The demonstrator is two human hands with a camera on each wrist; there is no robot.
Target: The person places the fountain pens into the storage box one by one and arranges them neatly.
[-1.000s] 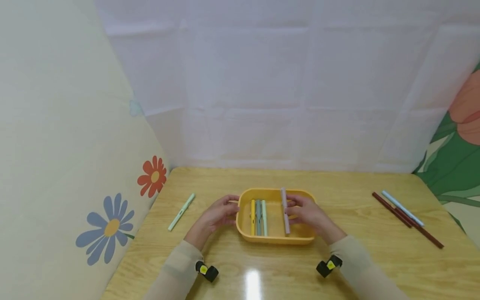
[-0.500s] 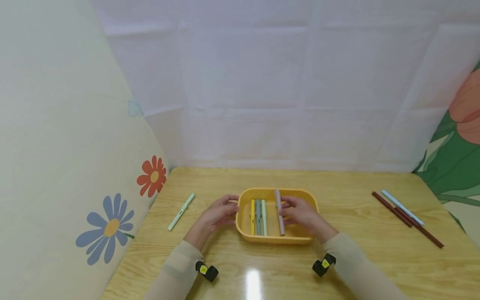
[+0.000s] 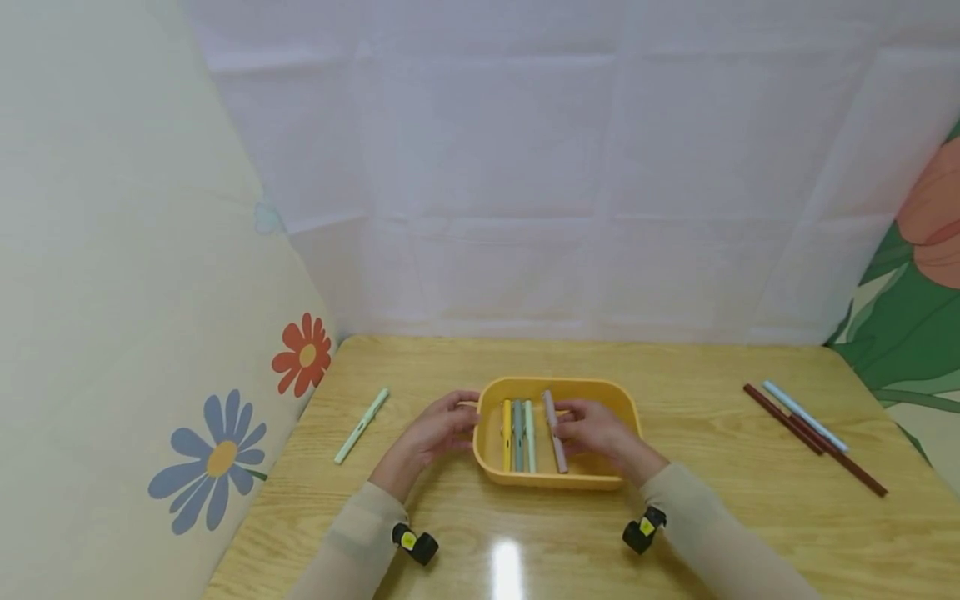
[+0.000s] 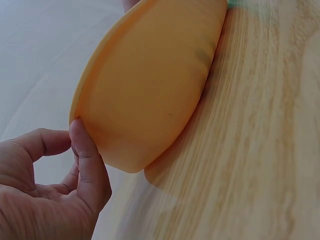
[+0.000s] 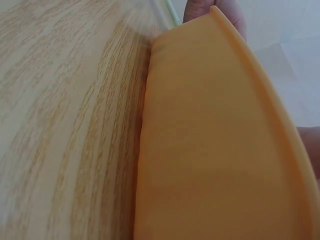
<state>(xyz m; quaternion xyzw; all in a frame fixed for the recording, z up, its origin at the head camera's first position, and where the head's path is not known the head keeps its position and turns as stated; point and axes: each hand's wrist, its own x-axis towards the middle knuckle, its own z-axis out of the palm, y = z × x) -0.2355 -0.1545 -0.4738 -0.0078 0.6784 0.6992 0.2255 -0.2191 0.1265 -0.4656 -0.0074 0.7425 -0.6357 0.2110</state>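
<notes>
Across the wood-grain counter (image 3: pixel 450 542), a yellow tray (image 3: pixel 555 481) sits between the hands. The left hand (image 3: pixel 435 429) pinches its rim; the right hand (image 3: pixel 597 429) grips a lilac pen (image 3: pixel 556 437) inside it. Three other pens (image 3: pixel 519 437) lie in the tray, nearer the left hand.

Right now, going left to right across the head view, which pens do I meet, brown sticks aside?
First green pen, yellow pen, grey pen, second green pen, mauve pen, light blue pen.
</notes>
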